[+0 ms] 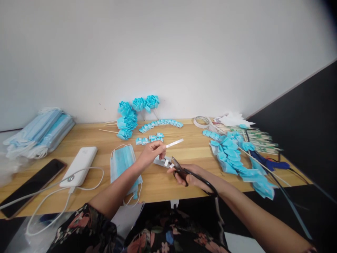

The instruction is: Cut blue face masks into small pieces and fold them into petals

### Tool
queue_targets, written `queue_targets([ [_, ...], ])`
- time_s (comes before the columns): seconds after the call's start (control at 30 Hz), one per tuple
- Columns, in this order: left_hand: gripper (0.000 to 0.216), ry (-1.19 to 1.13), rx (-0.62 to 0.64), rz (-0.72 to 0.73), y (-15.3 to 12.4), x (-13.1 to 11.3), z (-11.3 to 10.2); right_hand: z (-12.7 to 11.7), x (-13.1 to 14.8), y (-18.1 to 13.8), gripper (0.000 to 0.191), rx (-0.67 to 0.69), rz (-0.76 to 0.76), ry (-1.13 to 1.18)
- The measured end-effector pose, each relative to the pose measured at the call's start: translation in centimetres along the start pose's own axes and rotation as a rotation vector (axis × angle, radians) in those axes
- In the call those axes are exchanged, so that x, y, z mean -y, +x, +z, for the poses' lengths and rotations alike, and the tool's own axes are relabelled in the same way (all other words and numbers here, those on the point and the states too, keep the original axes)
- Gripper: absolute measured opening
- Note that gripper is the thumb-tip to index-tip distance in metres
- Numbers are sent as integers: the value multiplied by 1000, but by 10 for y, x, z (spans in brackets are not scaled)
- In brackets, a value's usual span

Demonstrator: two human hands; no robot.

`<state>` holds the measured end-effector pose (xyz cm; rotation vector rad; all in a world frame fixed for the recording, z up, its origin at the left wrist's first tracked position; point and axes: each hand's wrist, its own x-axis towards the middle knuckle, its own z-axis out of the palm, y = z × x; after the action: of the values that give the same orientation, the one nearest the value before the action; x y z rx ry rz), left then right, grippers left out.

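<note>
A narrow white strip [174, 143] that looks like tape is pinched in my left hand [152, 153], its free end pointing right. My right hand [194, 173] grips black-handled scissors [181, 170], with the blades just below and right of my left fingers. Small white pieces [166, 162] show along the blades; whether they stick to them I cannot tell. Under my hands lies a pale flat piece [159, 161], partly hidden. Beyond them, small folded blue-and-white pieces [142, 141] lie in short rows, with a longer curved row [161, 123] behind. A blue face mask [122, 161] lies partly under my left forearm.
Blue flowers on sticks [126, 119] lie near the wall. A tape roll [201, 122], blue petal strips [231, 154], bundled sticks [260, 140] and a blue tool with a cord [276, 164] are right. Left are stacked masks [47, 128], a cabled power bank [83, 161] and a phone [31, 186].
</note>
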<state>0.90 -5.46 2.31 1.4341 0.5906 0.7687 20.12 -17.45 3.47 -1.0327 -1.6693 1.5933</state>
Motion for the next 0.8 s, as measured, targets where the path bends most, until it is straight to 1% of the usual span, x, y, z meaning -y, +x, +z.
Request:
queue_targets([
  [0.1, 38, -56, 64, 6, 0, 5, -1, -5, 5, -6, 76, 30, -43, 67],
  [0.2, 40, -99, 147, -10, 0, 10, -2, -8, 7, -7, 71, 24, -77, 103],
  [0.3, 43, -116, 190, -50, 0, 12, -2, -9, 8, -5, 67, 17, -81, 76],
  [0.47, 48, -52, 231, -72, -4, 2, 0, -7, 13, 0, 69, 19, -74, 20],
  [0.6, 49, 9, 229, -84, -6, -6, 1, -5, 14, 5, 72, 22, -86, -2],
  [0.8, 50, 39, 257, -12, -6, -9, 2, -2, 21, 9, 71, -2, -99, -24],
])
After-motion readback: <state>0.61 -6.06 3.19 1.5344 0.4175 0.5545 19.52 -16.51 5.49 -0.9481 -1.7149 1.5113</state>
